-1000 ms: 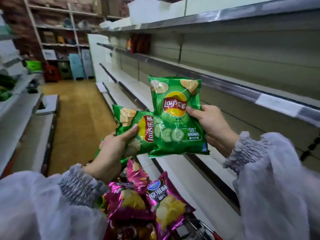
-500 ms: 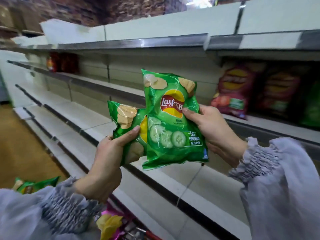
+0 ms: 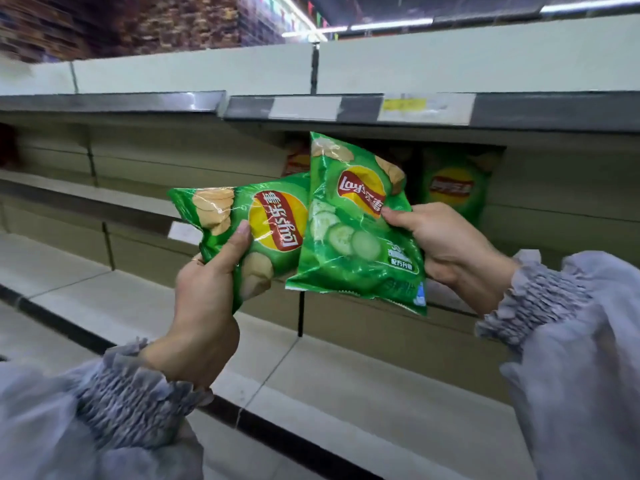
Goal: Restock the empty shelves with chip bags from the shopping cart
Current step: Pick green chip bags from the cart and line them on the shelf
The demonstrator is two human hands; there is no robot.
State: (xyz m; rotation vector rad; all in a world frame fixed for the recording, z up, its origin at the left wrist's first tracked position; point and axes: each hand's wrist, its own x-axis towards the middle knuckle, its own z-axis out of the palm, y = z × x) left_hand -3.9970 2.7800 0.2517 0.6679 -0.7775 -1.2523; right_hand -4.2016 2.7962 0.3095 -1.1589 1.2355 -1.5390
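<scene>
I hold two green Lay's cucumber chip bags in front of the shelves. My left hand (image 3: 204, 306) grips one green chip bag (image 3: 256, 223) turned sideways, thumb on its front. My right hand (image 3: 446, 247) holds the other green chip bag (image 3: 356, 237) nearly upright, overlapping the first bag's right edge. Both bags hover in front of the middle shelf (image 3: 104, 199). The shopping cart is out of view.
A green chip bag (image 3: 453, 188) stands on the middle shelf behind my right hand, with a red bag (image 3: 294, 161) partly hidden left of it. The top shelf edge (image 3: 346, 109) carries price labels. Lower white shelves (image 3: 311, 372) run below my hands.
My view has swung right and up, away from the cart and aisle, onto the shelving. Both bags have risen; the left one has turned sideways and they have spread a little apart.
</scene>
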